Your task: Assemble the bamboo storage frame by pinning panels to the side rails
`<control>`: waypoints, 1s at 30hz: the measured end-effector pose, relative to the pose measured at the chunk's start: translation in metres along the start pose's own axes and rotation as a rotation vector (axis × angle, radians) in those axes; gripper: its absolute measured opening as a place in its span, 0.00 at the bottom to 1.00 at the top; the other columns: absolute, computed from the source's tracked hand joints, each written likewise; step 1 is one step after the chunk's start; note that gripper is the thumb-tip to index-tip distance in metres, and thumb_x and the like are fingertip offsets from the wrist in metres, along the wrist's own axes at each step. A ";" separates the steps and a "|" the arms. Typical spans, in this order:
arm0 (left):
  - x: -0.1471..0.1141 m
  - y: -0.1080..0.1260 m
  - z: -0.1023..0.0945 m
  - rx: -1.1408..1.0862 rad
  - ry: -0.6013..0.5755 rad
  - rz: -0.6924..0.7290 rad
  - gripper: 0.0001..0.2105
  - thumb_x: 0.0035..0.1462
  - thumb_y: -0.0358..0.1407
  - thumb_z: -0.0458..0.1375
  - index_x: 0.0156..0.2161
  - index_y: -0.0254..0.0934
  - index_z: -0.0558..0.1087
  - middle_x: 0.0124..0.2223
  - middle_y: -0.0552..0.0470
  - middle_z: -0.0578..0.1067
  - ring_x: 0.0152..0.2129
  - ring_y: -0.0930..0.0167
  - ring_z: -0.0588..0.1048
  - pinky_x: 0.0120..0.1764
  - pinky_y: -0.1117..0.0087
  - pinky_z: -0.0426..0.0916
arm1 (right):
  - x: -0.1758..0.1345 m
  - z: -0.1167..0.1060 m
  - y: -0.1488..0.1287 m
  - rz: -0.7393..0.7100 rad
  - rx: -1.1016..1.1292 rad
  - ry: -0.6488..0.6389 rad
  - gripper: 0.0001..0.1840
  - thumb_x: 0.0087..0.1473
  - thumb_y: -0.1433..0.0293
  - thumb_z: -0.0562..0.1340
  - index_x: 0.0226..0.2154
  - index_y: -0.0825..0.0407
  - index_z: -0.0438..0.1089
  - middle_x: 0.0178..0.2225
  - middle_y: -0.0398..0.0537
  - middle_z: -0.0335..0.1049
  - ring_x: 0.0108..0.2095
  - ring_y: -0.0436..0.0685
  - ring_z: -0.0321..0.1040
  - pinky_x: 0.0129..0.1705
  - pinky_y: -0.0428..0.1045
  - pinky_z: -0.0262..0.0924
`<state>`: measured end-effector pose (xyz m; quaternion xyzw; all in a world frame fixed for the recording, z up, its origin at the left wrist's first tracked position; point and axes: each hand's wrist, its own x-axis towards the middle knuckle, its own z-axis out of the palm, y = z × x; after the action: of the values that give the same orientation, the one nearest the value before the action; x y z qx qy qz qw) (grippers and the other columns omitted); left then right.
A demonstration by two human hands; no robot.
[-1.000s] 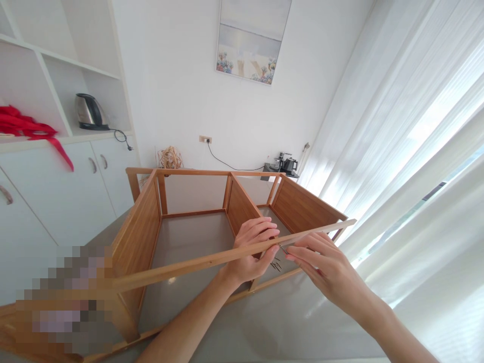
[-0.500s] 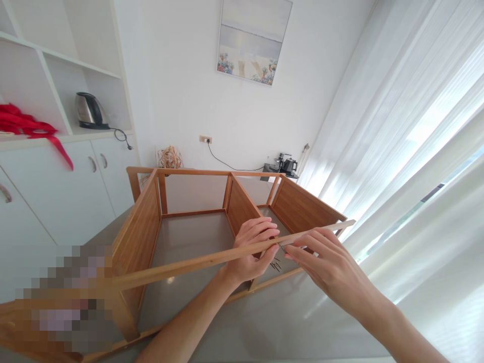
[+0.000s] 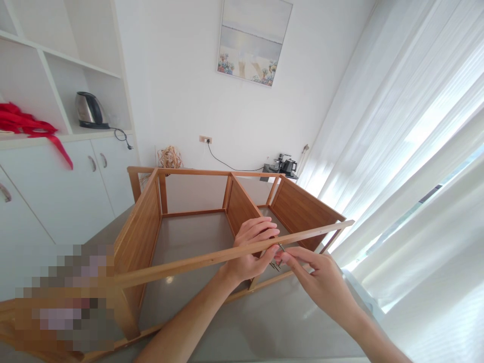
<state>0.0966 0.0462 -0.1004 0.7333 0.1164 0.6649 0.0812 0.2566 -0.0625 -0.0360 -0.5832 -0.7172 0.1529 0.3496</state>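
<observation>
A long wooden rail crosses the front of a wooden shelf frame. My left hand is wrapped round this rail near the middle divider, fingers over the back and thumb at the front. Just beside that thumb, a thin metal screw meets the underside of the rail. My right hand pinches the screw's lower part between thumb and fingertips. Below, several loose screws lie on the grey table, partly hidden by my fingers. How deep the held screw sits cannot be seen.
The frame rests on a grey tabletop. A blurred-out patch covers the rail's left end. White cabinets with a kettle and red cloth stand left. Curtains hang right; a black kettle stands behind.
My right hand has shifted down and its fingers now grip the screw from lower, leaving more of the rail's right part visible. My left hand stays on the rail.
</observation>
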 end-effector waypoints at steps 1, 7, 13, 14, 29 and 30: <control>0.000 0.000 0.000 -0.001 0.000 0.003 0.12 0.59 0.32 0.61 0.48 0.41 0.75 0.49 0.47 0.80 0.53 0.61 0.75 0.55 0.53 0.70 | 0.000 0.002 -0.001 0.033 0.076 -0.021 0.17 0.64 0.54 0.59 0.38 0.47 0.78 0.35 0.45 0.79 0.35 0.55 0.76 0.30 0.44 0.71; -0.001 -0.003 0.000 -0.013 -0.006 0.007 0.13 0.57 0.32 0.63 0.49 0.41 0.75 0.50 0.48 0.80 0.53 0.61 0.74 0.56 0.54 0.69 | -0.002 0.011 -0.002 0.079 0.317 -0.021 0.18 0.63 0.54 0.60 0.42 0.50 0.76 0.40 0.50 0.79 0.41 0.57 0.78 0.46 0.49 0.73; 0.004 0.001 -0.002 -0.014 0.008 0.023 0.11 0.58 0.33 0.62 0.47 0.41 0.76 0.48 0.48 0.80 0.51 0.62 0.76 0.55 0.56 0.70 | -0.012 0.014 0.002 -0.058 0.015 0.084 0.13 0.65 0.59 0.58 0.39 0.47 0.75 0.36 0.46 0.78 0.33 0.53 0.74 0.19 0.40 0.63; 0.004 0.001 -0.002 -0.017 0.010 0.022 0.11 0.58 0.33 0.62 0.47 0.41 0.76 0.48 0.48 0.80 0.51 0.62 0.76 0.55 0.55 0.70 | -0.013 0.012 0.003 -0.130 -0.046 0.118 0.11 0.65 0.61 0.58 0.40 0.47 0.74 0.35 0.46 0.77 0.33 0.52 0.73 0.18 0.41 0.62; 0.001 -0.001 0.000 -0.011 -0.005 0.016 0.13 0.57 0.30 0.62 0.48 0.41 0.75 0.49 0.49 0.80 0.52 0.62 0.75 0.56 0.55 0.70 | 0.003 -0.016 0.008 -0.674 -0.547 0.178 0.11 0.61 0.77 0.63 0.46 0.51 0.69 0.38 0.46 0.75 0.37 0.54 0.69 0.42 0.52 0.61; 0.001 -0.001 0.000 -0.013 -0.004 0.014 0.13 0.57 0.30 0.62 0.48 0.41 0.75 0.49 0.49 0.80 0.53 0.62 0.75 0.56 0.55 0.69 | 0.002 -0.016 0.007 -0.684 -0.551 0.186 0.11 0.61 0.77 0.63 0.46 0.52 0.69 0.38 0.47 0.75 0.36 0.54 0.69 0.42 0.52 0.61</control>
<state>0.0965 0.0469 -0.0999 0.7349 0.1068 0.6647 0.0818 0.2724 -0.0612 -0.0285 -0.3951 -0.8483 -0.2213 0.2744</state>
